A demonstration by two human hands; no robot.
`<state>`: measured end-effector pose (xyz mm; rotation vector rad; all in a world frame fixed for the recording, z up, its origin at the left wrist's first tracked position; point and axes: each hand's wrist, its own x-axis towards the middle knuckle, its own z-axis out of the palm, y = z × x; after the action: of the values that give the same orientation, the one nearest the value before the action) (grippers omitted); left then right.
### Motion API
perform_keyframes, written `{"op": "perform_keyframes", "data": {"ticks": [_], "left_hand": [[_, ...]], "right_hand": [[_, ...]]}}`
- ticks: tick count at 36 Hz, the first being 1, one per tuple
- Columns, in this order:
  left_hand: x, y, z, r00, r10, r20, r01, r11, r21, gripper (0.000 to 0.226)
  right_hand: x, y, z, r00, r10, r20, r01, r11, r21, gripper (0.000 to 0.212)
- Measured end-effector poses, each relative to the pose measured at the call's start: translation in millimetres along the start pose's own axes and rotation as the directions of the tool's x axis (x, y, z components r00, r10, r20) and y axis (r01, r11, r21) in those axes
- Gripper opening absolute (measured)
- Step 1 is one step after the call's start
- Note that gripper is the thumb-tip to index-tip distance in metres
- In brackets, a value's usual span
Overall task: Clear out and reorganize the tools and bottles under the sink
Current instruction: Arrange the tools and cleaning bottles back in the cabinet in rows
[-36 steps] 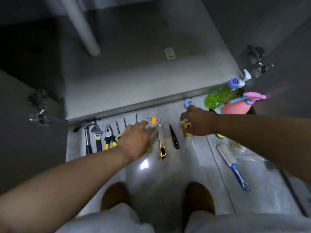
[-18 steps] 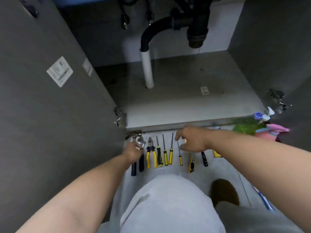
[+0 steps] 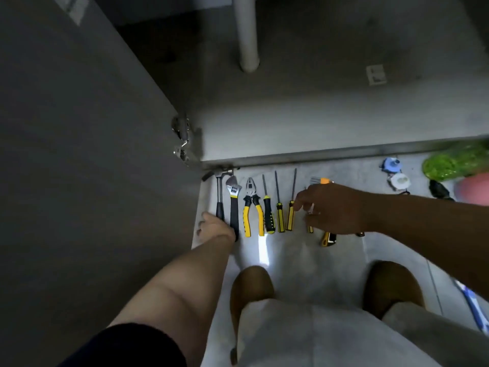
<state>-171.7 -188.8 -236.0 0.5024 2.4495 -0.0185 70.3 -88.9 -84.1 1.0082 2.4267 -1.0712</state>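
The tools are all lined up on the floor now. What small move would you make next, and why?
Probably close the left hand round the hammer handle and lift it. That hand lies at the hammer's handle end, the first tool in the row, and the cupboard floor behind has plenty of free room. The right hand hovers further along the row.

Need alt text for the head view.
Looking down at a row of tools on the floor before an open sink cabinet: hammer, wrench, pliers, screwdrivers. The left hand is at the hammer and wrench handle ends; the right hand is over smaller tools further right. A green bottle is at the right edge.
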Motion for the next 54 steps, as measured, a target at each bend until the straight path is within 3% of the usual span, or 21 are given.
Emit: {"op": "perform_keyframes", "data": {"ticks": [5, 7, 11, 15, 18, 20, 24, 27, 29, 32, 35, 37, 39, 43, 48, 54], "left_hand": [[-0.5, -2.7, -0.4, 0.997, -0.001, 0.073, 0.006, 0.998, -0.067, 0.047], [-7.5, -7.2, -2.2, 0.991, 0.059, 0.120, -0.031, 0.973, -0.230, 0.033], [-36.8, -13.1, -7.9, 0.947, 0.117, 0.298, 0.114, 0.745, -0.657, 0.020], [-71.7, -23.6, -13.0, 0.918, 0.181, 0.352, 0.148, 0.667, -0.730, 0.010], [-99.0, -30.5, -19.0, 0.881, 0.315, 0.352, 0.114, 0.582, -0.805, 0.003], [-114.6, -30.4, -26.1, 0.850, 0.431, 0.303, 0.029, 0.537, -0.843, 0.002], [-135.0, -14.6, -46.5, 0.724, 0.663, 0.193, -0.174, 0.445, -0.878, 0.016], [-143.3, 4.7, -60.0, 0.607, 0.774, 0.181, -0.243, 0.398, -0.885, 0.040], [-146.5, 16.0, -65.1, 0.565, 0.803, 0.191, -0.254, 0.389, -0.885, 0.046], [-138.5, 25.6, -67.2, 0.621, 0.761, 0.188, -0.220, 0.399, -0.890, 0.028], [-115.5, 27.1, -60.3, 0.765, 0.601, 0.232, -0.115, 0.482, -0.868, 0.042], [-93.5, 24.0, -47.3, 0.884, 0.431, 0.180, -0.133, 0.603, -0.787, 0.025], [-68.3, 18.3, -32.7, 0.955, 0.275, 0.111, -0.145, 0.759, -0.635, 0.011], [-31.1, 10.0, -13.2, 0.987, 0.125, 0.100, -0.084, 0.936, -0.342, 0.027], [-16.4, 10.0, 1.5, 0.996, 0.038, 0.075, -0.021, 0.976, -0.215, 0.033], [-17.8, 6.3, 4.1, 0.994, 0.096, 0.053, -0.085, 0.980, -0.179, 0.038]], "right_hand": [[13.2, -0.6, -9.9, 0.995, 0.077, 0.067, -0.077, 0.997, 0.007, 0.029], [15.1, -5.9, -14.0, 0.991, 0.117, 0.059, -0.118, 0.993, 0.023, 0.028], [14.3, -32.0, -10.1, 0.978, 0.209, 0.026, -0.208, 0.942, 0.265, 0.027], [12.6, -65.1, 8.4, 0.957, 0.273, 0.102, -0.291, 0.876, 0.384, 0.038], [10.8, -80.0, 22.9, 0.943, 0.317, 0.105, -0.328, 0.818, 0.473, 0.034], [7.3, -86.4, 28.8, 0.935, 0.344, 0.083, -0.336, 0.790, 0.513, 0.026], [2.7, -88.8, 29.5, 0.929, 0.371, -0.003, -0.284, 0.716, 0.638, 0.042], [2.2, -88.1, 22.6, 0.934, 0.348, -0.083, -0.132, 0.552, 0.823, 0.024], [3.5, -85.7, 15.7, 0.918, 0.377, -0.122, -0.059, 0.435, 0.899, 0.016], [7.8, -79.2, 6.8, 0.891, 0.424, -0.163, -0.006, 0.371, 0.928, 0.018], [11.9, -65.9, 1.0, 0.877, 0.456, -0.151, 0.016, 0.288, 0.958, 0.022], [11.1, -54.3, -0.7, 0.889, 0.445, -0.110, 0.002, 0.236, 0.972, 0.024], [9.4, -41.6, -0.1, 0.911, 0.406, -0.069, -0.004, 0.176, 0.984, 0.026], [8.4, -22.1, 4.1, 0.923, 0.385, -0.011, -0.044, 0.134, 0.990, 0.023], [13.3, -0.1, 10.3, 0.913, 0.408, 0.003, -0.131, 0.285, 0.950, 0.027], [12.7, 3.3, 7.5, 0.926, 0.372, 0.062, -0.179, 0.291, 0.940, 0.027]]}}
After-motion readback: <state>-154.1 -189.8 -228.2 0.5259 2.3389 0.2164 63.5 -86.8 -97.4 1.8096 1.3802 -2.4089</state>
